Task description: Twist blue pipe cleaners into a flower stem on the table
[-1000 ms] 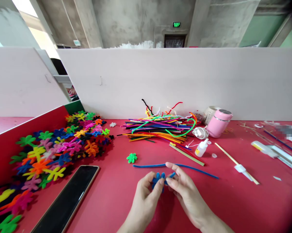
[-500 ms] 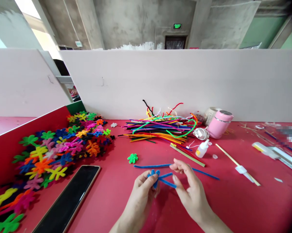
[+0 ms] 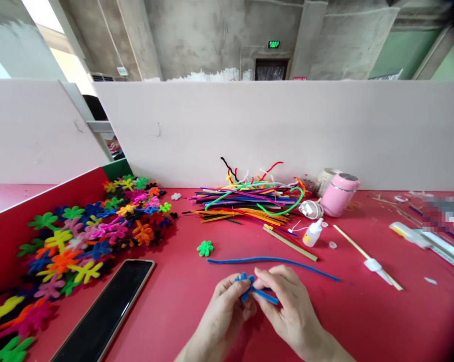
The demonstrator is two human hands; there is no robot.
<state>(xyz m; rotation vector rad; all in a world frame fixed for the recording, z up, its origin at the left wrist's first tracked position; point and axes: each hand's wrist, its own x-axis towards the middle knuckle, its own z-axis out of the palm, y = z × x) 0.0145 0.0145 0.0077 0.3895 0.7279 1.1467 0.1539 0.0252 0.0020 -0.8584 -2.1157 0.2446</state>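
Pinched between the thumb and fingers of my left hand [image 3: 224, 306] is a small blue pipe-cleaner flower [image 3: 244, 277] with looped petals. My right hand [image 3: 292, 299] is closed at the flower's right side, its thumb and fingertips gripping the blue stem part. One loose tail [image 3: 267, 297] of it sticks out to the right below the right fingertips. Just beyond both hands, a straight blue pipe cleaner [image 3: 272, 260] lies on the red table. A finished green flower [image 3: 204, 248] rests to the left of it. The fingertips partly cover the blue flower's centre.
At left, a heap of colourful pipe-cleaner flowers [image 3: 87, 229] lies near a black phone [image 3: 104, 309]. Bundled pipe cleaners [image 3: 245, 201] sit at the back. To the right are a glue bottle [image 3: 312, 233], a pink cup-like device [image 3: 340, 195], a wooden stick [image 3: 351, 244] and a glue gun-like white tool [image 3: 411, 235].
My right hand has moved left and closed on the blue flower's stem part, where its fingers were apart before. The left hand keeps its pinch, slightly lower in view.
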